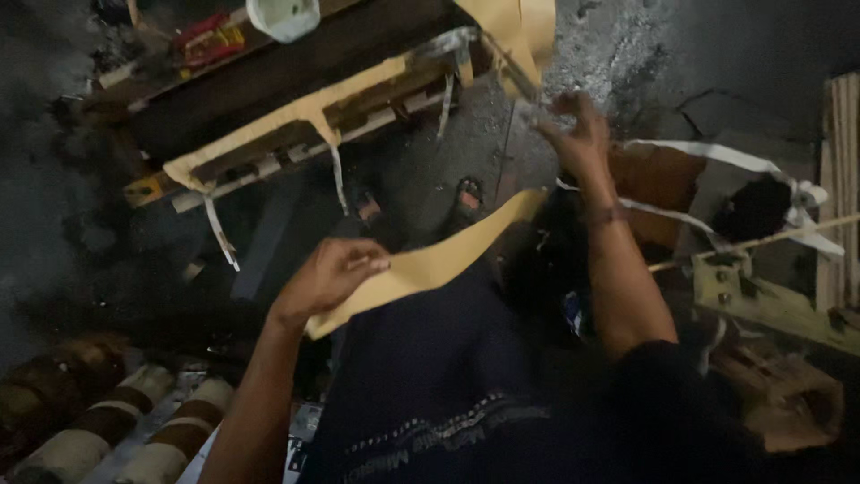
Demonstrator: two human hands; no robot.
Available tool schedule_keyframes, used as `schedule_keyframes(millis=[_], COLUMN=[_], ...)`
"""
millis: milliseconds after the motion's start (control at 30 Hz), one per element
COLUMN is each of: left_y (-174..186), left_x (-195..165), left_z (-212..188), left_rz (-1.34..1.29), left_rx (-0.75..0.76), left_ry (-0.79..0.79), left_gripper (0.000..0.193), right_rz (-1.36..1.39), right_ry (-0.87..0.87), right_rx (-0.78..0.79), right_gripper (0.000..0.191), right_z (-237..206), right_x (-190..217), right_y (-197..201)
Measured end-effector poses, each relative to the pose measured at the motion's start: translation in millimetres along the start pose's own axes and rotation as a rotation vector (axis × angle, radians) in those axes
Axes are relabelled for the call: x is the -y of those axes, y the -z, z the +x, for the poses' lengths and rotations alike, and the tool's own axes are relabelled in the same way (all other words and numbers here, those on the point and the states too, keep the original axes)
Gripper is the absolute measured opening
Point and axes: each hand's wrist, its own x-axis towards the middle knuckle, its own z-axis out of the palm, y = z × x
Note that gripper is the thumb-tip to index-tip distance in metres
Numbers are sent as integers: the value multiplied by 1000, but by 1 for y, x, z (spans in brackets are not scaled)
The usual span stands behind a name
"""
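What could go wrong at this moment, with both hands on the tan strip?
1. The left hand pinches the tan strip only at its edge, so it might slip or crease.
2. The right hand reaches into loose white ribbons near the wooden frame, which might snag its fingers.
3. The light is dim and sandalled feet stand below, so tripping seems possible.

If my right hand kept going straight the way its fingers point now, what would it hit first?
Probably the tan paper strip hanging off the wooden bench. The right hand reaches up toward that hanging end, with its fingers close to it, though depth is hard to judge here.
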Motion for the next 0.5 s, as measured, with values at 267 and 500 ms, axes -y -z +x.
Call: schedule_keyframes(millis=[267, 500], left_y=[-69, -93], left_x=[11, 2], left_z=[19, 29], left_rz=[-232, -311], left_rx=[-134, -217], left_ry=[301, 278], left_gripper=[30, 29], right_rz=[161, 505], right_ry=[13, -49], right_rx=[-58, 317], right_gripper=[62, 29], right_z=[87, 118], right_x=[-31, -41], right_y=[-66, -29])
